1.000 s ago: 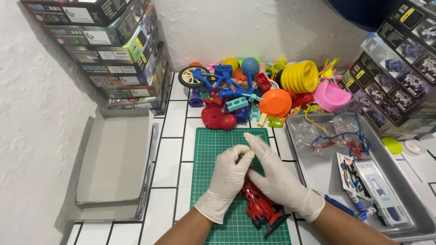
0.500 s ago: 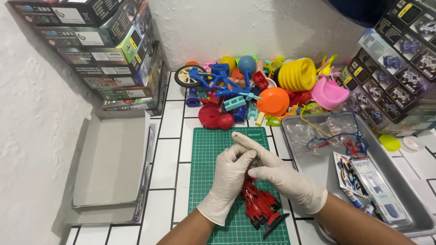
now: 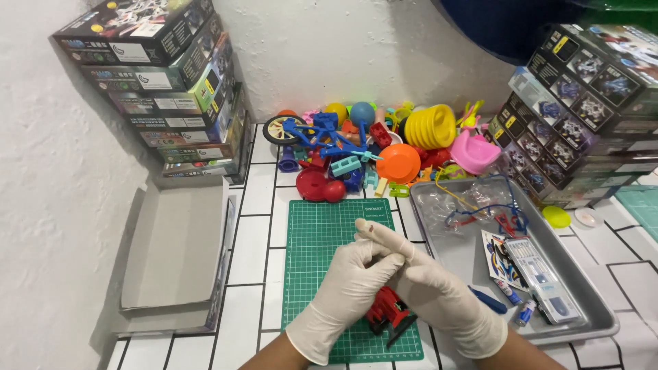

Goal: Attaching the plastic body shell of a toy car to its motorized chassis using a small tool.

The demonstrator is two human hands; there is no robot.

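Overhead, white-tiled counter [image 3: 257,199] w/ dark grout is carrying everything. Stacks of dark printed boxes are standing at far left [image 3: 157,89] and far right [image 3: 582,103], against the wall. Open grey cardboard box [image 3: 175,257] is lying flat at left, beside the green cutting mat [image 3: 322,236], which is sitting centre-front. Grey metal tray [image 3: 589,308] is sitting just right of the mat, holding a clear plastic bag [image 3: 473,202] w/ small red and blue bits, a sticker sheet [image 3: 499,257], a long clear case [image 3: 545,277]; a blue-handled tool [image 3: 488,300] is resting by the tray's near-left edge. Pile of coloured plastic toy parts [image 3: 370,147] is lying behind the mat: yellow ribbed piece, orange disc, pink piece, blue frame w/ a wheel.

Both hands are wearing white gloves. Left hand [image 3: 349,284] and right hand [image 3: 432,291] are pressing together over the mat's near half, left fingers wrapping round the right hand's fingers, right forefinger pointing up-left. Neither is gripping any object; they're clamped only on each other.

Red toy car [image 3: 387,315] is lying on the mat directly under the hands, near its front edge, partly hidden by them. Can't tell if a palm is touching it.
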